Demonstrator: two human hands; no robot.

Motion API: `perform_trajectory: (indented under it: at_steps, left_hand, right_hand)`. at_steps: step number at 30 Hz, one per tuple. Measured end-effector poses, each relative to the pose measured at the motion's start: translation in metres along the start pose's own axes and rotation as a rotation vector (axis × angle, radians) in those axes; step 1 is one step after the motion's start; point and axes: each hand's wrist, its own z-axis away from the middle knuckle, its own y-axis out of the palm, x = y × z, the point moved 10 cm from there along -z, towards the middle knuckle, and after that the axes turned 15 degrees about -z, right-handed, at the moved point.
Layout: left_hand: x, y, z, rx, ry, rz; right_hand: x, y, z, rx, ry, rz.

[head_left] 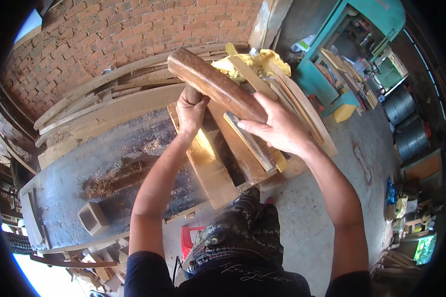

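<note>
A long, thick brown wooden block [215, 84] with bevelled edges is held slanting above the workbench. A short rounded handle sticks out under its far left end, and my left hand [191, 113] is closed around it. At the block's near right end my right hand [285, 126] holds it between thumb and fingers; the fingertips are partly hidden. Its shape resembles a wooden hand plane, but no blade shows. Below lie a pale board [208, 168], brightly lit in part, a brown board [235, 133] and a narrow strip [250, 141] beside it.
The dark, worn workbench top [119, 153] stretches left, with a hollow wooden box [92, 219] on it. Long planks [109, 111] lie along the brick wall [134, 29]. A yellow cloth or bag [267, 62], a teal machine [317, 74], dark drums [409, 123] and a red stool [187, 237] stand around.
</note>
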Motion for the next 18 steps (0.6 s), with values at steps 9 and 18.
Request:
perform_trajectory:
  at_steps: [9, 18]
  left_hand:
    - [0.018, 0.014, -0.027, 0.171, -0.144, -0.139]
    - [-0.021, -0.010, -0.015, -0.026, -0.062, -0.106]
  right_hand:
    - [0.006, -0.019, -0.003, -0.089, 0.204, -0.160]
    - [-0.007, -0.025, 0.010, -0.119, 0.015, -0.484]
